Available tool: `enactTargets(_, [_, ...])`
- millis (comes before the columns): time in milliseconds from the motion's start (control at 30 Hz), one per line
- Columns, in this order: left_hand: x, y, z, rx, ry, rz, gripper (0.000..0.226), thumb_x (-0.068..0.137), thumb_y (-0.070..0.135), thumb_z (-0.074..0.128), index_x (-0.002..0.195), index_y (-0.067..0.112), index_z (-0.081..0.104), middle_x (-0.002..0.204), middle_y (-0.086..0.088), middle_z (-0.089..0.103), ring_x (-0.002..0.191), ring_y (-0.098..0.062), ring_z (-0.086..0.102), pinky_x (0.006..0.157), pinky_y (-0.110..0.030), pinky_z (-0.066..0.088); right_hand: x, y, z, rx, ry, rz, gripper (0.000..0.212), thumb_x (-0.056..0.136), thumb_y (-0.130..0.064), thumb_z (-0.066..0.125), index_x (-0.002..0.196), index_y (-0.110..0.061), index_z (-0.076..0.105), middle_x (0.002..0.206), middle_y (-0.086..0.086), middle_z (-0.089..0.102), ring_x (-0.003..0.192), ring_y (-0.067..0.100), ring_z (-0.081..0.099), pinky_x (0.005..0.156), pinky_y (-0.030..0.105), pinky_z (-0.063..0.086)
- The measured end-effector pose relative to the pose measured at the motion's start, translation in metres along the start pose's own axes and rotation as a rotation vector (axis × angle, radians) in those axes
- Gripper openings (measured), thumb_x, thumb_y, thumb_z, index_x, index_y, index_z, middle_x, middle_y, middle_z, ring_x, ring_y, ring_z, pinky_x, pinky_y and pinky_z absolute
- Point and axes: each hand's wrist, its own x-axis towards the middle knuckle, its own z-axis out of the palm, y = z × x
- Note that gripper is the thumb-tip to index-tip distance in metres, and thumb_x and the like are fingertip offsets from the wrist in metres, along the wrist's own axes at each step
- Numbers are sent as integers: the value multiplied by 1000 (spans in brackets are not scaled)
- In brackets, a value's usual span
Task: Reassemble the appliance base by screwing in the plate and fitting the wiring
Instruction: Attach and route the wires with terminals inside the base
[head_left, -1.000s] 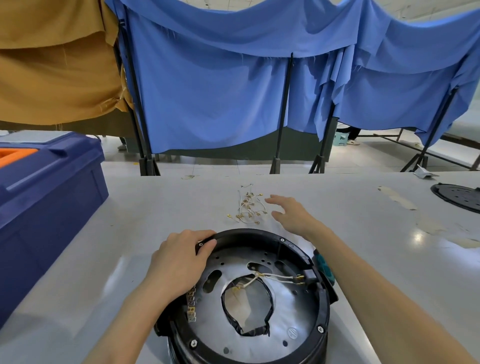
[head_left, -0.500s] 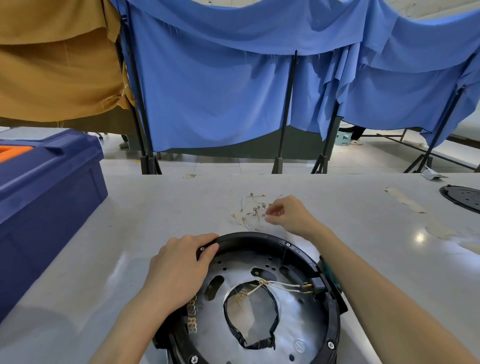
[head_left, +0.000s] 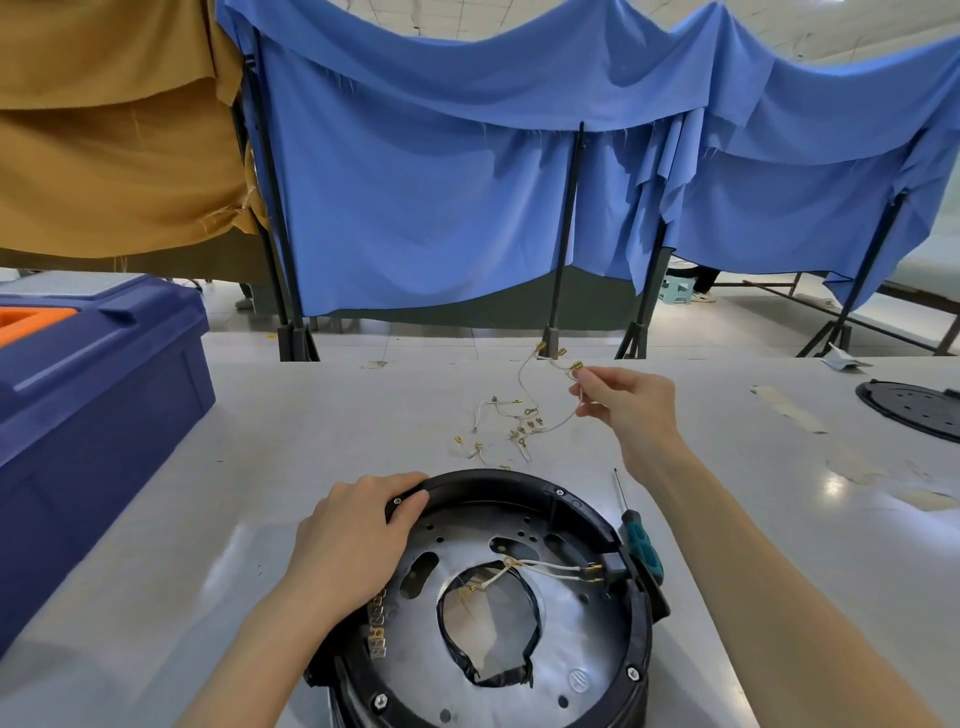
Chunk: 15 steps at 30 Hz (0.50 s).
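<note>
Above the counter (head_left: 249, 467), your right grip (head_left: 623, 410) pinched a wire (head_left: 541, 347); below-left of it, your left grip (head_left: 353, 545) clasped the appliance base (head_left: 519, 480) rim.

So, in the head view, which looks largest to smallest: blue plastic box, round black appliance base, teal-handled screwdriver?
Blue plastic box and round black appliance base: about alike, both cropped.
Teal-handled screwdriver: clearly smallest.
</note>
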Motion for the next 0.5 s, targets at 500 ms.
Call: enactTargets(500, [-5, 5, -7, -210, -6, -42, 30, 94, 54, 46, 112, 41, 67, 103, 10, 71, 104, -18, 61, 91, -38, 49, -16, -30, -11, 266, -46, 72, 9, 88, -4, 67, 85, -4, 76, 73, 8, 72, 66, 15, 67, 58, 22, 54])
